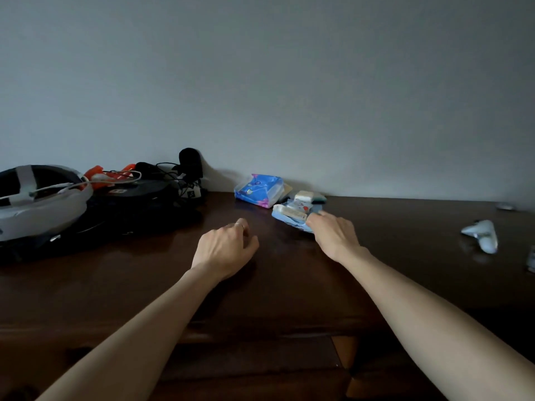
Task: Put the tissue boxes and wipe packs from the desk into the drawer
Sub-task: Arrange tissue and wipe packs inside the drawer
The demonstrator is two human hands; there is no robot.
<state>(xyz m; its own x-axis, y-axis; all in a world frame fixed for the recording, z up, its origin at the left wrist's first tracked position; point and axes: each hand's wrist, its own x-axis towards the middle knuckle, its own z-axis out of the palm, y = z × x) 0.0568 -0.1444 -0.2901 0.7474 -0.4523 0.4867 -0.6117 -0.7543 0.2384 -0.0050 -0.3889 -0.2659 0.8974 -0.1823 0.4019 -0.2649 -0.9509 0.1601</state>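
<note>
Blue wipe pack [292, 217] under the right hand [333, 234], its grip wide, ready to lift; left hand [225, 250] curled, empty, over the worktop [144, 285]

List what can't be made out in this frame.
- Head view: right hand fingertips lie on the light blue pack; grasp unclear.
- Drawer: dark, crossed by forearms; open or shut unclear.
- Pack labels: too small.
- Object at right edge: cut off.
- Left hand palm: faces down, hidden.
</note>
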